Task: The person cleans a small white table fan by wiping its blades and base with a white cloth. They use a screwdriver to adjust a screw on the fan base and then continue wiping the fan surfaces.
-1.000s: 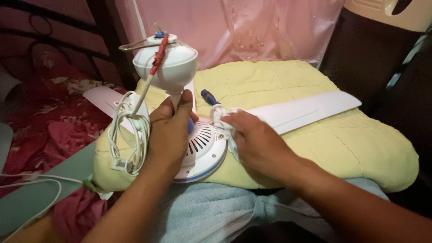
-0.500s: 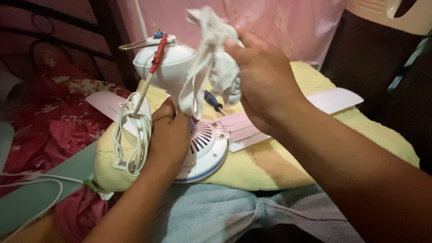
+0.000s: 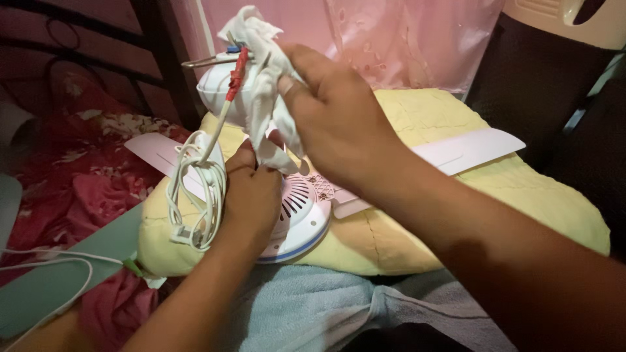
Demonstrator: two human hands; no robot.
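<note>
We are holding a white rag point(image 3: 264, 85) tight in our right hand point(image 3: 332, 120), pressing it on the white fan cup point(image 3: 218, 88) near the top middle. Our left hand point(image 3: 251, 195) is gripping the fan's stem below it. The fan point(image 3: 303, 218) is lying on a yellow pillow point(image 3: 521, 208), its white blade point(image 3: 469, 148) pointing right.
</note>
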